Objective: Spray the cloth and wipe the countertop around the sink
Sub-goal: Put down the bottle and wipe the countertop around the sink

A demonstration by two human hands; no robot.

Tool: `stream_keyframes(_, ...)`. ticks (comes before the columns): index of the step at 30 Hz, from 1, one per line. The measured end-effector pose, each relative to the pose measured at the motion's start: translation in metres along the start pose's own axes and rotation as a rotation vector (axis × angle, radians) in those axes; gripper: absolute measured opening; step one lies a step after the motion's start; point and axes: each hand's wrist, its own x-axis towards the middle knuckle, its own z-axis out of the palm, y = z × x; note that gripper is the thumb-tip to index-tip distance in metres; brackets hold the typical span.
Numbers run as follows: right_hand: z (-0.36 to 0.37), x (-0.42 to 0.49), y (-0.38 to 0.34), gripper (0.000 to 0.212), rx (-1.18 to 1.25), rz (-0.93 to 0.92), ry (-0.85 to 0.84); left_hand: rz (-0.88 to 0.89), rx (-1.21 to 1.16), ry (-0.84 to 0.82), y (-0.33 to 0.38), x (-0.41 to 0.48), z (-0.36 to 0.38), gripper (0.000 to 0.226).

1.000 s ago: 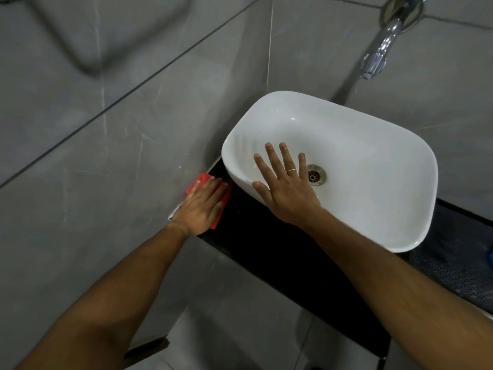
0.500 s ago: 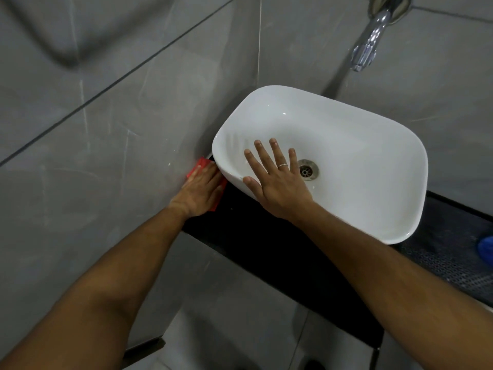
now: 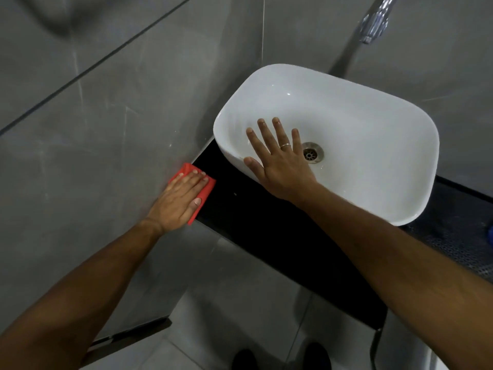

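One red cloth (image 3: pixel 204 192) lying on left end of black worktop (image 3: pixel 266 236), against grey tiled wall (image 3: pixel 93 142); left hand (image 3: pixel 178 200) pressing flat on it, fingers extended, covering most of cloth. Right hand (image 3: pixel 280 164) resting open, grasping nothing, over near rim of one white sink (image 3: pixel 360 129); one ring (image 3: pixel 285 145) showing. One drain (image 3: pixel 312 153). Tap (image 3: pixel 376 20) being cut off by top edge. Blue object (image 3: pixel 490 232) at right edge unidentifiable. Two dark shoes (image 3: pixel 245 359) partly showing below.
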Motion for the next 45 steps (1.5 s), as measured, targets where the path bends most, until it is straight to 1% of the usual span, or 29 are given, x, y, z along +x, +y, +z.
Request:
stream_keyframes(5, -0.001, 0.000, -0.001, 0.065, 0.023, -0.008, -0.022, -0.053, 0.016, 0.104, 0.014, -0.005, 0.007, 0.054)
stream_keyframes(9, 0.000, -0.002, -0.001, 0.063, 0.110, -0.010, -0.015, -0.100, -0.019, 0.273, 0.040, -0.008, 0.018, 0.051)
stream_keyframes(12, 0.001, -0.002, 0.000, 0.062, 0.233, 0.023, -0.019, -0.080, -0.059, 0.381, 0.064, -0.006, 0.026, 0.049)
stream_keyframes(17, -0.002, 0.000, 0.000, 0.064, 0.264, 0.012, -0.025, -0.061, -0.095, 0.498, 0.102, -0.003, 0.043, 0.049)
stream_keyframes(22, -0.003, -0.002, 0.000, 0.063, 0.287, 0.026, -0.046, -0.050, -0.130, 0.527, 0.149, -0.004, 0.058, 0.049)
stream_keyframes(27, -0.013, -0.007, -0.004, 0.061, 0.283, -0.008, -0.024, -0.013, -0.116, 0.500, 0.190, -0.003, 0.065, 0.049)
stream_keyframes(30, -0.021, -0.019, -0.001, 0.057, 0.182, -0.091, 0.041, 0.012, -0.104, 0.480, 0.212, -0.005, 0.068, 0.049)
stream_keyframes(33, -0.032, -0.048, 0.020, 0.056, 0.073, -0.199, 0.091, 0.016, -0.088, 0.441, 0.234, -0.003, 0.067, 0.051)
stream_keyframes(36, -0.041, -0.076, 0.053, 0.058, 0.032, -0.234, 0.083, 0.014, -0.093, 0.410, 0.255, -0.002, 0.067, 0.053)
stream_keyframes(41, -0.051, -0.120, 0.095, 0.058, -0.007, -0.218, 0.063, 0.018, -0.084, 0.378, 0.294, -0.002, 0.077, 0.053)
stream_keyframes(45, -0.055, -0.146, 0.119, 0.059, 0.048, -0.159, 0.053, 0.008, -0.088, 0.365, 0.328, -0.001, 0.084, 0.055)
